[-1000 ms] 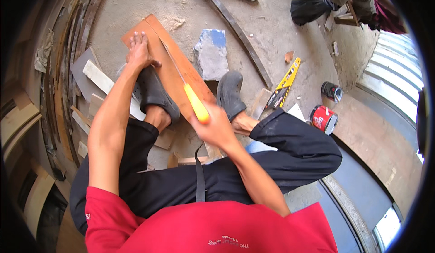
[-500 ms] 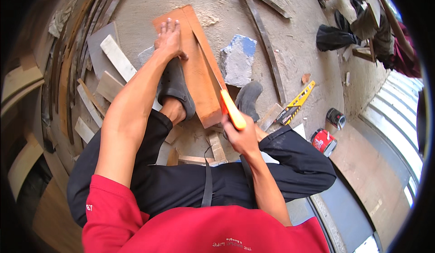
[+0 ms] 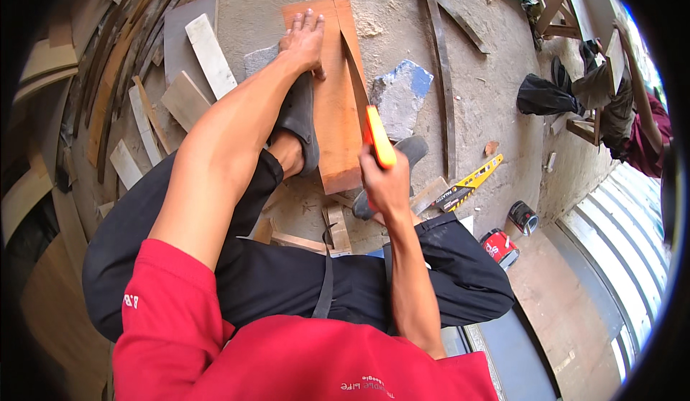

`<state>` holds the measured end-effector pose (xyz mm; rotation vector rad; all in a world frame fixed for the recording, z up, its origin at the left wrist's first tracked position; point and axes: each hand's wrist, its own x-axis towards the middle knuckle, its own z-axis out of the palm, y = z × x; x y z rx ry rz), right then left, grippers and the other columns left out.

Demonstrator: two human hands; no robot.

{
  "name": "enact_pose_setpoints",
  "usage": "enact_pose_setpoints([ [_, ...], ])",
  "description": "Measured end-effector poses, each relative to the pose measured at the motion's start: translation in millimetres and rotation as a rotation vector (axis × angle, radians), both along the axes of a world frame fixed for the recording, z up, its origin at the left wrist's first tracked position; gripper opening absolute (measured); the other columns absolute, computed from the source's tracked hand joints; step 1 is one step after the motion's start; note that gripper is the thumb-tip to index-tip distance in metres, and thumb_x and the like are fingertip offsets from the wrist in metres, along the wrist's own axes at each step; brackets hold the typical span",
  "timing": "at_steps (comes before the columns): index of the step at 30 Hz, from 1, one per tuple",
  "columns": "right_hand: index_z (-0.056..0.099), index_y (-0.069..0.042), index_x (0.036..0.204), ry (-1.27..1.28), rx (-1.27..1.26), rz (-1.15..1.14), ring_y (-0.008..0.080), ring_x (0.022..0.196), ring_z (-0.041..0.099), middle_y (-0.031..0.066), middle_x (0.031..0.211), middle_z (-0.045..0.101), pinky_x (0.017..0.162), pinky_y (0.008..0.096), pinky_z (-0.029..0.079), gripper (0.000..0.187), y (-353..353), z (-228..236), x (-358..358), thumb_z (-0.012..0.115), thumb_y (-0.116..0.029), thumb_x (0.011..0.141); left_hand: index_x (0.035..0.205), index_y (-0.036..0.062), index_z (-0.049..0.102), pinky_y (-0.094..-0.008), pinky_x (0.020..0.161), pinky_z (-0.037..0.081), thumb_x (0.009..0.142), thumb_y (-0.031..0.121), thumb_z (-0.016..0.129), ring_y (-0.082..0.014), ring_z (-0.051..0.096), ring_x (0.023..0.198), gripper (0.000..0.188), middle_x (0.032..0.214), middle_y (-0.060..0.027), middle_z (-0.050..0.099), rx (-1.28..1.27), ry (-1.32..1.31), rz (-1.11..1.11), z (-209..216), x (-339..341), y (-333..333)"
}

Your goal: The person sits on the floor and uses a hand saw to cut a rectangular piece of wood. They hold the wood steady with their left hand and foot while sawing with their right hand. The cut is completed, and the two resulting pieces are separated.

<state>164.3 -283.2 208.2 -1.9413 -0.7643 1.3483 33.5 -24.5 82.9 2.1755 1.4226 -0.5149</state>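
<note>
long, flat, orange-brown wooden board

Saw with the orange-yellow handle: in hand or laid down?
In hand: the right hand grips the saw's handle; the left hand rests on the wooden board.

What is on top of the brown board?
The left hand rests near the far end of the board; a saw crosses its right side. Wood behind the hand and dark shoe is hidden.
</note>
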Motion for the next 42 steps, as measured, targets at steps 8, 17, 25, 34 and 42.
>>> enact_pose_setpoints([
  [8,0.061,0.002,0.084,0.085,0.046,-0.060,0.0104,0.061,0.051,0.0026,0.065,0.056,0.057,0.0292,0.044,0.006,1,3,-4,0.064,-0.003,0.086,0.159,0.0101,0.011,-0.0489,0.121,0.028,0.049,0.032,0.099,-0.0371,0.010,0.153,0.143,0.166,-0.0176,0.007,0.022,0.016,-0.002,-2,2,3],
  [17,0.057,0.003,0.080,-0.011,0.066,0.036,0.0178,0.056,0.048,0.0109,0.064,0.054,0.057,0.0355,0.043,0.014,-18,13,-4,0.064,-0.007,0.087,0.159,0.0112,0.011,-0.0486,0.122,0.027,0.047,0.031,0.099,-0.0357,0.009,0.153,0.144,0.166,-0.0167,0.006,-0.022,0.018,0.022,3,1,5],
  [25,0.059,0.005,0.084,0.012,0.043,0.046,0.0197,0.057,0.051,0.0131,0.065,0.055,0.058,0.0337,0.045,0.012,-59,28,10,0.064,-0.006,0.087,0.159,0.0120,0.012,-0.0476,0.122,0.026,0.046,0.033,0.099,-0.0339,0.009,0.153,0.144,0.166,-0.0153,0.007,-0.011,-0.017,0.026,0,-4,2],
  [34,0.061,0.006,0.084,-0.018,0.075,0.062,0.0147,0.063,0.055,0.0069,0.066,0.057,0.061,0.0312,0.047,0.010,-59,22,9,0.064,-0.004,0.086,0.159,0.0134,0.012,-0.0474,0.121,0.029,0.049,0.031,0.098,-0.0330,0.010,0.153,0.141,0.166,-0.0131,0.008,-0.028,-0.016,0.029,6,-3,1],
  [42,0.061,0.004,0.083,-0.027,-0.001,0.043,0.0154,0.063,0.056,0.0044,0.066,0.057,0.060,0.0307,0.046,0.005,-60,22,0,0.059,0.000,0.085,0.159,0.0139,0.013,-0.0463,0.121,0.029,0.049,0.033,0.098,-0.0326,0.011,0.153,0.141,0.166,-0.0126,0.008,0.011,0.008,0.027,0,-4,4],
])
